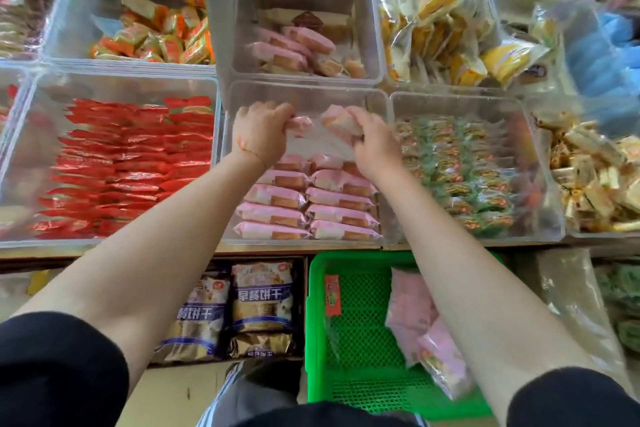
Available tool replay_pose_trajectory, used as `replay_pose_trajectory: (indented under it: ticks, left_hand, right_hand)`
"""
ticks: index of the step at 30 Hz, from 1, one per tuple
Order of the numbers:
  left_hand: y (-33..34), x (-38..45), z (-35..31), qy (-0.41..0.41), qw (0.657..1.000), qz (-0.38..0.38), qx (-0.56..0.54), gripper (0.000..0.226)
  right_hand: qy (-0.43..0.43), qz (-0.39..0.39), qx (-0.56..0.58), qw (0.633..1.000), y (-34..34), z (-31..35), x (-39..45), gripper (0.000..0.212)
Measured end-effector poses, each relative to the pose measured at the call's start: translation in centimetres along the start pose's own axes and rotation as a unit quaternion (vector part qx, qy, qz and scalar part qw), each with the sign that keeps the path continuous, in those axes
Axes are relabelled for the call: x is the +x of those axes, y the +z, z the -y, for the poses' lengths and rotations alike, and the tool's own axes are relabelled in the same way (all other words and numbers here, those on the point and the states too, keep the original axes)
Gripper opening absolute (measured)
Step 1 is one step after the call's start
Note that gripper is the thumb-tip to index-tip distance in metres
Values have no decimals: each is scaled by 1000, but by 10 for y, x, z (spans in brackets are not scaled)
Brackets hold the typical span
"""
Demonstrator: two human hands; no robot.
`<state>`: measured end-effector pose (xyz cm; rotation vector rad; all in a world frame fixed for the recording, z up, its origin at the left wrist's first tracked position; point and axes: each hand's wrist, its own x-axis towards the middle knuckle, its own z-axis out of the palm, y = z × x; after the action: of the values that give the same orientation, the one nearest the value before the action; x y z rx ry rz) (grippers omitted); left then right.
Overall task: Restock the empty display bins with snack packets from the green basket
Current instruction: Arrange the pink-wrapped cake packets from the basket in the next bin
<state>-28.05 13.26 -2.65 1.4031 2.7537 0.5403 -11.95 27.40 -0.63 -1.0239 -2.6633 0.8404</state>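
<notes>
Both my hands are inside a clear plastic display bin (304, 94) in the middle of the front row. My left hand (259, 133) pinches one pink snack packet (300, 124) over the bin's bare far half. My right hand (372, 146) grips another pink packet (337, 121) beside it. Two neat rows of pink packets (308, 204) fill the near half of the bin. Below the shelf edge sits the green basket (318, 322), holding a large pink bag of packets (420, 319) and a small red packet (333, 295).
Neighbouring clear bins hold red packets (128, 163) on the left, green packets (464, 173) on the right, and pink packets (294, 48) behind. Blue-and-gold biscuit bags (235, 308) lie on a lower shelf left of the basket. Yellow cake packs (446, 31) pile up at the back right.
</notes>
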Motion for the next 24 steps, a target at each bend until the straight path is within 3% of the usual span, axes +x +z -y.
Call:
replay_pose_trajectory:
  ticks: [4,8,11,17,21,24]
  left_hand:
    - [33,-10,13,-30,991,123,53,22]
    - [45,-17,14,-44,989,132,40,35]
    - [48,-18,16,-35,987,148,56,45]
    - [52,-14,19,-8,972,218,86,46]
    - [45,-10,15,-17,963,257,79,43]
    - [34,-14,8,-24,973,222,56,45]
  right_hand:
    - [-60,51,-197,977,16,4,3,63]
    - [-79,69,-295,950,36,2,9,41]
    - [-58,114,-294,947,47,-5,18,42]
    - [-46,202,-260,943,53,-15,28,66]
    - [-32,204,-206,957,53,-14,24,63]
    - [-12,172,-152,973,50,-12,17,60]
